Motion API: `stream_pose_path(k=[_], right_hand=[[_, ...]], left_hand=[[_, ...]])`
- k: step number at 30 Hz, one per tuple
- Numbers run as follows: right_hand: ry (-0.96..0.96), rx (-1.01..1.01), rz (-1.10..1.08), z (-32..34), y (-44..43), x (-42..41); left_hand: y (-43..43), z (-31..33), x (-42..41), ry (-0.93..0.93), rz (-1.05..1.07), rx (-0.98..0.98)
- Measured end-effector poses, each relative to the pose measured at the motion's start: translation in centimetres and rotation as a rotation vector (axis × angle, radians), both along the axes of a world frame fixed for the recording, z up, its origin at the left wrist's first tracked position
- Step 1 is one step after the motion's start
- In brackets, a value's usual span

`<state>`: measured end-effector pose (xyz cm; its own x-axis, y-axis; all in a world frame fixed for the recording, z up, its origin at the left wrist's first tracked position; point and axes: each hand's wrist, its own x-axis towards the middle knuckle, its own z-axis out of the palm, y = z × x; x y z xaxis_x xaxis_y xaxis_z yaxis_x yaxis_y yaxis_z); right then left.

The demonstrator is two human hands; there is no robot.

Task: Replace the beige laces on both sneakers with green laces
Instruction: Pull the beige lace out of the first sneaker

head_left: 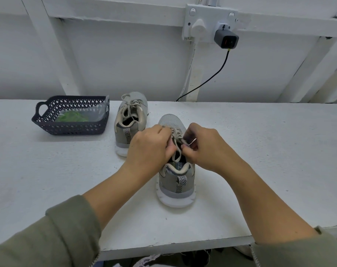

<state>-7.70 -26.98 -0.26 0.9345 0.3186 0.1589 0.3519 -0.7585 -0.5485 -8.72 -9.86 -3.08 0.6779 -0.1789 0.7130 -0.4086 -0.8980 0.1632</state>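
Note:
Two grey sneakers stand on the white table, heels toward me. The near sneaker point(175, 182) sits in the middle, and both hands work at its beige lace point(177, 149). My left hand point(150, 149) pinches the lace on the left side of the tongue. My right hand point(204, 147) pinches the lace on the right side, fingers curled. The far sneaker point(130, 120) stands behind and to the left, its beige lace point(129, 106) still tied in a bow. The green laces point(72, 117) lie in a clear bag inside the dark basket.
The dark plastic basket point(48, 120) sits at the back left of the table point(260, 160). On the wall behind are a socket with a grey adapter point(226, 38) and a black cable point(208, 79) running down to the table's back edge.

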Motion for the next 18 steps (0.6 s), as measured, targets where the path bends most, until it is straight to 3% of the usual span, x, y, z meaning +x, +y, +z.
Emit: stream_pose_path(k=[4, 8, 11, 14, 18], right_hand=[[-0.006, 0.015, -0.008, -0.2, 0.0, 0.0], [0.003, 0.026, -0.013, -0.3, 0.2, -0.1], [0.005, 0.037, 0.003, -0.1, 0.1, -0.1], [0.028, 0.081, 0.003, 0.0, 0.0, -0.2], [0.047, 0.134, -0.008, 0.2, 0.1, -0.3]], left_hand=[[1.3, -0.6, -0.3, -0.096, -0.306, -0.108], [2.5, -1.8, -1.1, -0.032, -0.506, -0.151], [2.3, -2.3, -1.6, 0.111, -0.471, -0.266], [1.6, -1.2, -1.2, 0.18, -0.268, -0.506], [1.1, -0.3, -0.4, 0.3, -0.098, -0.507]])
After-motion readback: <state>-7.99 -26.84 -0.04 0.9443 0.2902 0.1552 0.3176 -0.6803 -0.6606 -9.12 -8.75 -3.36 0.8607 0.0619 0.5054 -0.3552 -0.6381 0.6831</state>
